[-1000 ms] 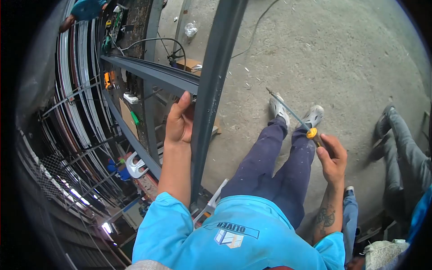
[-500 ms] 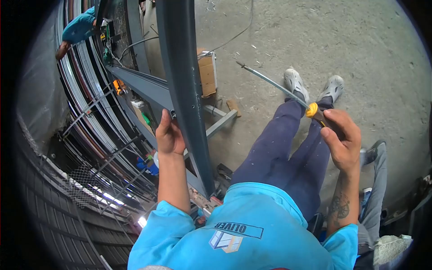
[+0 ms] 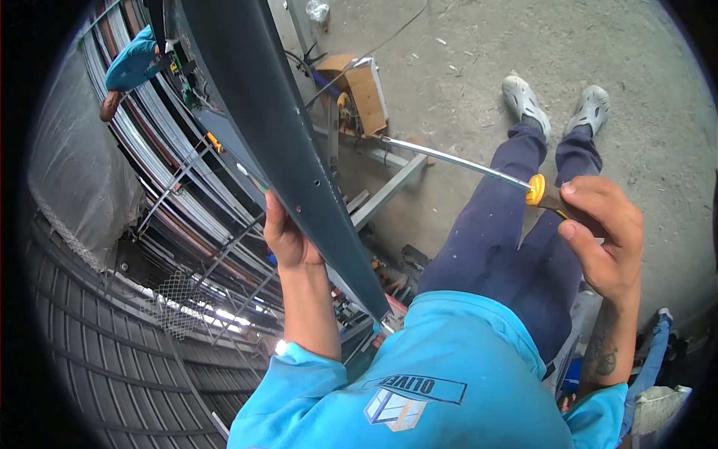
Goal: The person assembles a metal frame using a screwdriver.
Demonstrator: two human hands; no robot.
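A long dark grey metal frame profile (image 3: 280,127) runs diagonally in front of me, with small holes along its face. My left hand (image 3: 292,236) grips its left edge, thumb up beside a hole and the other fingers hidden behind the profile. In my right hand (image 3: 607,236) is a long screwdriver (image 3: 464,162) with a yellow and dark handle, the fingers closed round the handle. Its shaft points left toward the profile. The tip appears apart from the profile, over the grey stand behind it.
A grey metal stand (image 3: 389,191) and an opened cardboard box (image 3: 366,97) are beyond the profile. Racks of long bars (image 3: 161,142) fill the left side. Another person in a blue shirt (image 3: 134,60) is at upper left. A cable (image 3: 389,41) crosses the concrete floor (image 3: 516,37).
The profile now lies more slanted in view, its upper end further left. The screwdriver has turned flatter, and my right hand appears further right. My left hand stays at the profile's edge.
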